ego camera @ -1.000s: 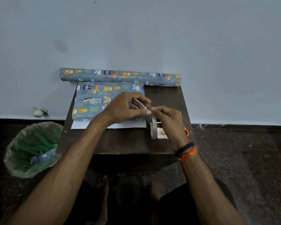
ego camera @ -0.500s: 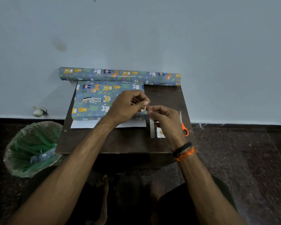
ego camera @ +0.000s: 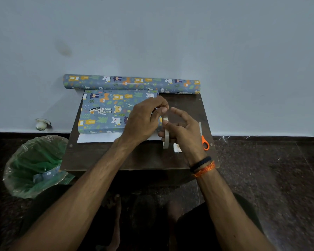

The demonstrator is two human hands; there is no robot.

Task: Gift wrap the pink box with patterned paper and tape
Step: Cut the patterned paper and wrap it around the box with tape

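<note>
Fingers [ego camera: 159, 111] of the left hand [ego camera: 143, 122] are curled, thumb and forefinger pinching what appears to be the free end of the tape above the right end of the wrapped box [ego camera: 114, 110]. That box, covered in blue paper printed with animals and leaves, lies flat on the dark table [ego camera: 134, 158], its long axis running left to right; a white strip of paper [ego camera: 98, 137] shows along its near edge. Behind it, against the wall, the paper roll [ego camera: 130, 83] lies parallel, its ends overhanging the table on both sides. Just right of the left hand, the tape roll [ego camera: 165, 133] stands on edge, seen edge-on, its hole facing left and right; the right hand [ego camera: 183, 133] grips it, lower fingers curled round it, while the forefinger and thumb stand spread above. Farther right, orange-handled scissors [ego camera: 203, 136] lie on the table, blades pointing away toward the wall. A small pale item [ego camera: 177, 148] below the right hand cannot be identified. On the floor at far left stands a bin [ego camera: 34, 165] lined with a green bag.
</note>
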